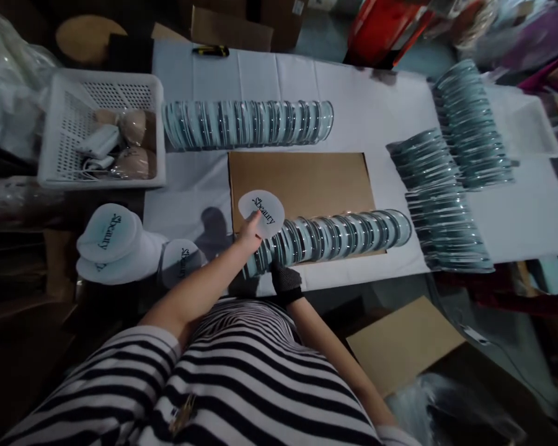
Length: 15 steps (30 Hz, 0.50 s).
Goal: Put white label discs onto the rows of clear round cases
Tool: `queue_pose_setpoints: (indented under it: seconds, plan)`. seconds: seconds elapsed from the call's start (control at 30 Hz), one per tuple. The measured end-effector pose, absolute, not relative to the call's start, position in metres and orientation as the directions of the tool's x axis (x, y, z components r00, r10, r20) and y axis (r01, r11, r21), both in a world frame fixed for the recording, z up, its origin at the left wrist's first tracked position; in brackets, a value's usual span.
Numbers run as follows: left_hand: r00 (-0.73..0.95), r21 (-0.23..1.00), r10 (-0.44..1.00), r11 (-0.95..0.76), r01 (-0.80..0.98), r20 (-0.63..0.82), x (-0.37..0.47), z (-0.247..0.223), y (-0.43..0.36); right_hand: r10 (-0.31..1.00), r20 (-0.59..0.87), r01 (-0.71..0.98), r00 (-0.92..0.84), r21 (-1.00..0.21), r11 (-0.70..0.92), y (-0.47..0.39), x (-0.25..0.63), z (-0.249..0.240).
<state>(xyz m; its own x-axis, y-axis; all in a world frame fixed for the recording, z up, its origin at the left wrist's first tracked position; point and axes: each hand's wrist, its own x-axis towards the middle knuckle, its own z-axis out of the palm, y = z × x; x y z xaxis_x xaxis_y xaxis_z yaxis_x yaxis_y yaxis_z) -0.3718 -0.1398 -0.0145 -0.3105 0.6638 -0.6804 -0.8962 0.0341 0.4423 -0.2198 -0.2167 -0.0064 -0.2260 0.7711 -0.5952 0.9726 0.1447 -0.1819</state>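
Observation:
A round white card (272, 207) printed "beauty" is pinched in my bare left hand (250, 234), at the near end of a row of clear round pieces (339, 235). My right hand (286, 280), in a dark glove, is at the near side of that row; its fingertips are hidden, so its hold is unclear. The row lies partly over a brown cardboard sheet (302, 179). More white cards are stacked (109, 232) at the left, with another printed card (182, 260) beside them.
A second row of clear pieces (251, 124) lies behind the cardboard. More rows (441, 198) stand at the right. A white basket (160, 130) holds wrapped items at the left. A yellow-black cutter (211, 51) lies at the far edge of the white-covered table (372, 99).

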Motion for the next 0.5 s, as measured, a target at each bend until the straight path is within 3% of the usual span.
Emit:
queue_pose_setpoints:
  seconds: [0.2, 0.3, 0.4, 0.5]
  plan:
    - [-0.375, 0.517, 0.657, 0.028, -0.855, -0.654, -0.368, -0.011, -0.140, 0.642, -0.657, 0.864, -0.396, -0.504, 0.018, -0.215, -0.201, -0.003]
    - [-0.411, 0.572, 0.657, 0.037, -0.819, -0.632, -0.362, -0.010, -0.142, 0.699, -0.629, 0.797, -0.341, -0.588, -0.140, -0.193, -0.198, 0.012]
    - [-0.433, 0.623, 0.669, 0.058, -0.780, -0.604, -0.355, -0.007, -0.149, 0.923, -0.347, 0.769, -0.166, -0.631, -0.099, -0.169, -0.205, 0.032]
    - [-0.435, 0.635, 0.684, 0.052, -0.771, -0.585, -0.345, -0.004, -0.163, 0.984, -0.037, 0.790, -0.172, -0.602, 0.116, -0.163, -0.220, 0.048]
